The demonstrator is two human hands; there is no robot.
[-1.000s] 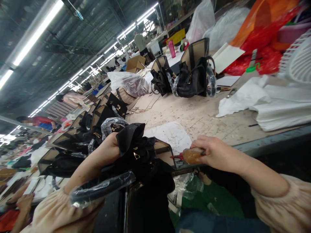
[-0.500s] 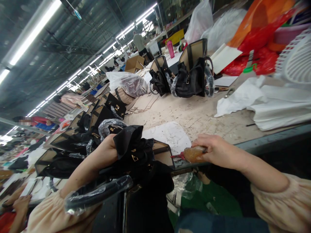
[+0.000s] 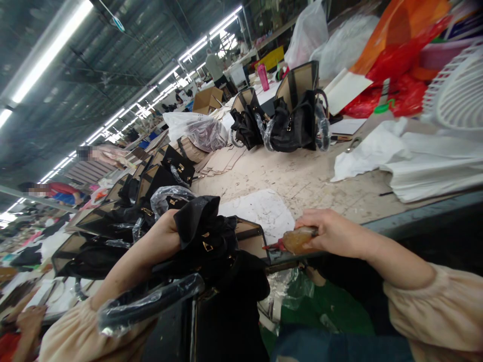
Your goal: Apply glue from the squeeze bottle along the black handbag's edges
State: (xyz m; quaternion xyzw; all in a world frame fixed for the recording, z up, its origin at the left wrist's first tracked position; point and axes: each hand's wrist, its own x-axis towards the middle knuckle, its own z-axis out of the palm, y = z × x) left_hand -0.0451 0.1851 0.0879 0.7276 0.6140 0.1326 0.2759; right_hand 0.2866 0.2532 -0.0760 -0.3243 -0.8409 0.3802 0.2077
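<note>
My left hand (image 3: 170, 232) is closed on the black fabric of a handbag (image 3: 211, 251), its fingertips hidden in the folds. The bag lies tilted at the table's front edge, its tan-lined panel (image 3: 252, 240) facing up and its plastic-wrapped handle (image 3: 151, 304) hanging over my left forearm. Wrapped in my right hand (image 3: 334, 234) is a squeeze bottle (image 3: 301, 240) of amber liquid, held on its side. Its red nozzle (image 3: 274, 246) points left, with the tip at the edge of the tan-lined panel; whether it touches cannot be made out.
More black bags (image 3: 101, 221) crowd the table to the left, and two (image 3: 294, 120) stand at the back. White paper (image 3: 264, 208) lies beyond the bottle. Crumpled white sheets (image 3: 407, 156) and a white fan (image 3: 458, 95) sit right. Another person's hand (image 3: 32, 317) shows lower left.
Both hands keep their hold on the bag and the bottle. The bottle's nozzle has dipped very slightly, and the whole view has shifted a little.
</note>
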